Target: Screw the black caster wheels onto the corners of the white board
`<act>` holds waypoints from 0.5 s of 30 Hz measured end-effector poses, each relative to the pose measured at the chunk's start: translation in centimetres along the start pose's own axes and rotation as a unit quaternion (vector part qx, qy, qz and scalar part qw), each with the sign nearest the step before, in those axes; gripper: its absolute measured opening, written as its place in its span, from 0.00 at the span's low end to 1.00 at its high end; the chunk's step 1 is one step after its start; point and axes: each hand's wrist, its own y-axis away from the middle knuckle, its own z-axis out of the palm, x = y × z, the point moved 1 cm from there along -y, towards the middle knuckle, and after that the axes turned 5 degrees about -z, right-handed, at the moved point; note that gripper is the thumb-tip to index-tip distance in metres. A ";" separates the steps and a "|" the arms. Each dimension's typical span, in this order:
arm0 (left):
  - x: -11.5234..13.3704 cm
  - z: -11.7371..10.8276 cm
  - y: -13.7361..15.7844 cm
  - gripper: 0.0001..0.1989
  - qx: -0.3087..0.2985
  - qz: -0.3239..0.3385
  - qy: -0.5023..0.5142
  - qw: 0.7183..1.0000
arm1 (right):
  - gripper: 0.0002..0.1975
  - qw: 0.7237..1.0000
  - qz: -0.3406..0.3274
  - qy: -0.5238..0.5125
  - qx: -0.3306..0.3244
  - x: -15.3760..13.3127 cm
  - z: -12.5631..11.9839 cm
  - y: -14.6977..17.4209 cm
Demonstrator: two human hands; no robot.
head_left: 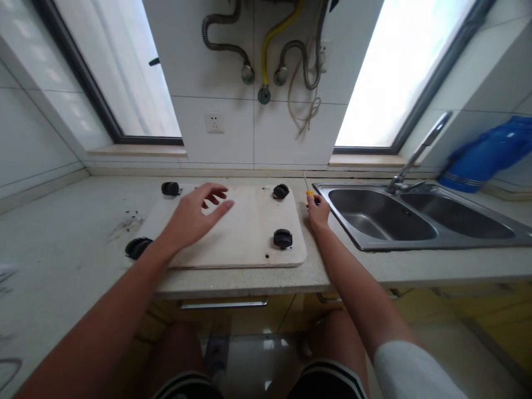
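A pale wooden board (245, 221) with rounded corners lies flat on the counter. Black caster wheels are fixed near its corners: one at the back right (281, 192), one at the front right (283, 239), one at the back left (170, 189) and one at the front left (138, 247), partly behind my forearm. Over the board's left half hovers my left hand (200, 213), fingers curved and apart, holding nothing. Just right of the board, my right hand (318, 211) is wrapped round the yellow handle of a screwdriver (308, 187), its shaft pointing toward the wall.
A steel double sink (382, 213) with a tap (419, 149) is set into the counter (95, 221) at right. Dark crumbs (129, 217) lie left of the board. Hoses and valves (264, 94) hang on the tiled wall. A blue item (486, 155) stands beyond the sink.
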 end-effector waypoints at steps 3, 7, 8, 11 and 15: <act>-6.0 -5.7 -1.3 0.25 0.152 -0.135 0.000 0.979 | 0.19 1.000 0.028 0.004 -0.007 -0.5 -0.4 0.2; -14.0 -11.6 -0.1 0.23 0.197 -0.276 -0.074 0.938 | 0.19 0.999 0.051 0.012 -0.008 -1.1 -0.7 0.6; -15.5 -12.5 0.6 0.23 0.193 -0.295 -0.094 0.931 | 0.19 0.998 0.056 0.013 -0.006 -1.2 -0.8 0.7; -19.0 -13.7 2.9 0.26 0.166 -0.334 -0.140 0.917 | 0.19 0.998 0.067 0.014 -0.002 -1.5 -0.9 0.8; -21.9 -12.9 4.7 0.30 0.127 -0.347 -0.173 0.913 | 0.18 0.997 0.078 0.019 0.003 -1.7 -0.9 0.9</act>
